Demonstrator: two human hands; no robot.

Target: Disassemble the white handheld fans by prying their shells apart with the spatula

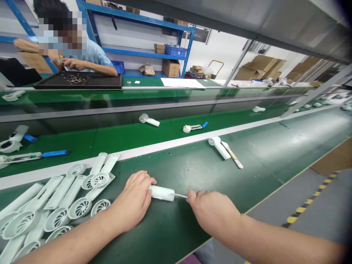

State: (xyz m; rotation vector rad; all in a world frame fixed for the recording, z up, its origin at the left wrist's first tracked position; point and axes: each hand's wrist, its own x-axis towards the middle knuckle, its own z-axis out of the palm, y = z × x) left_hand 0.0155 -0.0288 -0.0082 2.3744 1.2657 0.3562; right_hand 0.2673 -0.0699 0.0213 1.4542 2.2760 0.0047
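Observation:
My left hand (pixel 136 200) is closed around the head end of a pale green handheld fan (pixel 162 193), whose round handle lies on the bench pointing right. Closed in a fist, my right hand (pixel 213 212) grips a tool with a thin metal shaft (pixel 180 196); the tool's grip is hidden in my fingers. The shaft's tip meets the open end of the fan handle, and I cannot tell how deep it goes. Left of my left hand lies a heap of pale green fan casing halves (pixel 59 216) with round slotted grilles.
Farther up the bench lie another fan (pixel 220 147) and a narrow tan-and-white piece (pixel 233 156). The green conveyor belt (pixel 115 137) carries fan parts, some with blue batteries (pixel 55 153). Across it, a person (pixel 71 55) works with both hands over a black tray (pixel 96 81).

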